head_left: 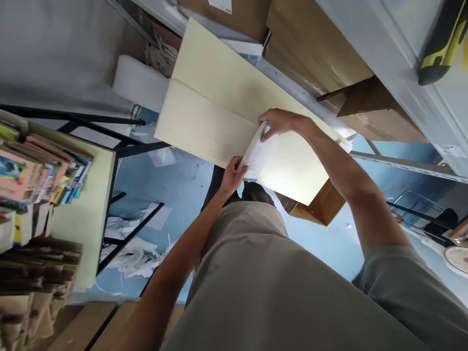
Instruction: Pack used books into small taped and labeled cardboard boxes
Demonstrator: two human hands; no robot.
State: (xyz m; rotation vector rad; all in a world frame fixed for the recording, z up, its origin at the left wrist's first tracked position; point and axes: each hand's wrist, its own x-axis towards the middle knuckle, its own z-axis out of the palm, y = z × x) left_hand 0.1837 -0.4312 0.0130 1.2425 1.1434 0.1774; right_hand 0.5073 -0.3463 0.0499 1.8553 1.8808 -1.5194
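White and glossy, a thin packet [257, 155] lies on the pale table [204, 124], pinched at its near end by the left hand [232, 176] and at its far end by the right hand [280, 122]; both hands seem to be straightening it, which calls for a steady two-ended pull; glare hides its print.

Soft, even daylight fills the scene, and the view is tilted steeply. The pale tabletop [219, 112] glares near the white packet [258, 156], which is washed out. The books [36, 170] at the left edge are stretched and slightly blurred; shadows are faint
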